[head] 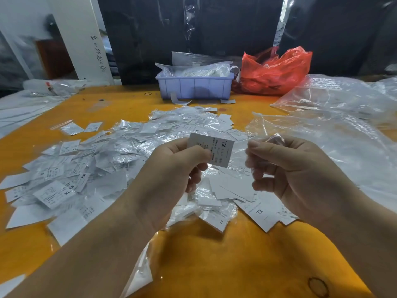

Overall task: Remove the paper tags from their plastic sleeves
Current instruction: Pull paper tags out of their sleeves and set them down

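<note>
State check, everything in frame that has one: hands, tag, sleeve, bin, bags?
left hand: pinching XL paper tag, bare, out of its sleeve
right hand: gripping empty plastic sleeve
purple bin: full, no lid
red plastic bag: open, crumpled

Held tag point(211, 149): "XL". Table tags: "XS" point(82, 177), "XL" point(260, 211).

Tag pile point(103, 168) on table point(214, 265), centre to 9 o'clock. Bin point(194, 87) at 12, behind pile; bag point(277, 72) touching bin's right side. Loose sleeves point(335, 117) at 2–3. Hands at 6, above pile: left hand point(178, 166), right hand point(287, 168).
</note>
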